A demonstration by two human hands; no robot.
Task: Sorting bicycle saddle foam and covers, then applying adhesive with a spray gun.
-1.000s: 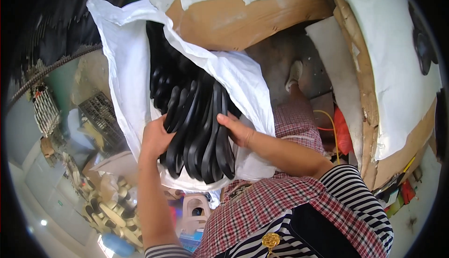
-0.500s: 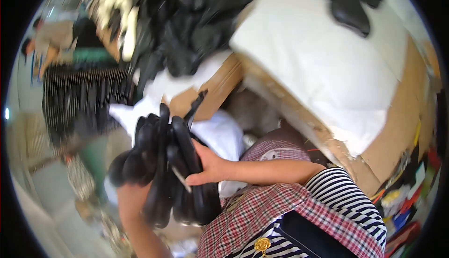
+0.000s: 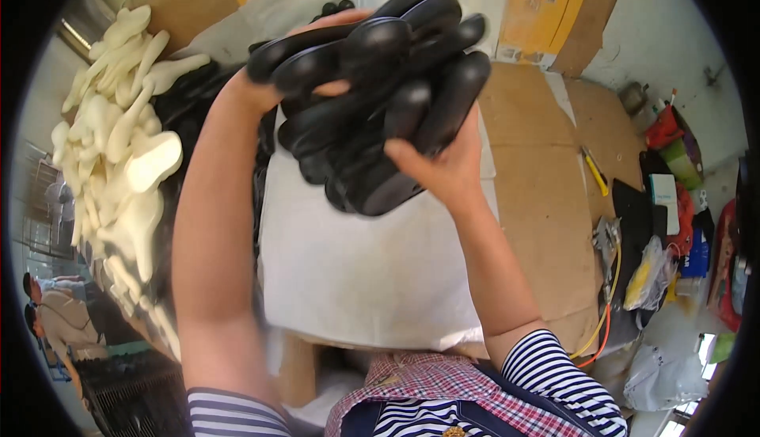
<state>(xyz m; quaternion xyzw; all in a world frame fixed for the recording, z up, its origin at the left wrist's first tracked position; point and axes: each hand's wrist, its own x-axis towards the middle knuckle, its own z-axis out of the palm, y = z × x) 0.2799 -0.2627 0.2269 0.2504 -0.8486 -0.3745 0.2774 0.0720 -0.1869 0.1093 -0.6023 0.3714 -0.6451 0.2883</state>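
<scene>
Left hand (image 3: 317, 61) and right hand (image 3: 447, 169) both grasp one bundle of black gloves (image 3: 376, 93), raised at upper centre of the frame; the left closes on it from the upper left, the right supports it from the lower right. Below the bundle lies a white sheet (image 3: 356, 271) on brown cardboard (image 3: 546, 199). A heap of cream-coloured gloves (image 3: 119, 144) fills the upper left.
</scene>
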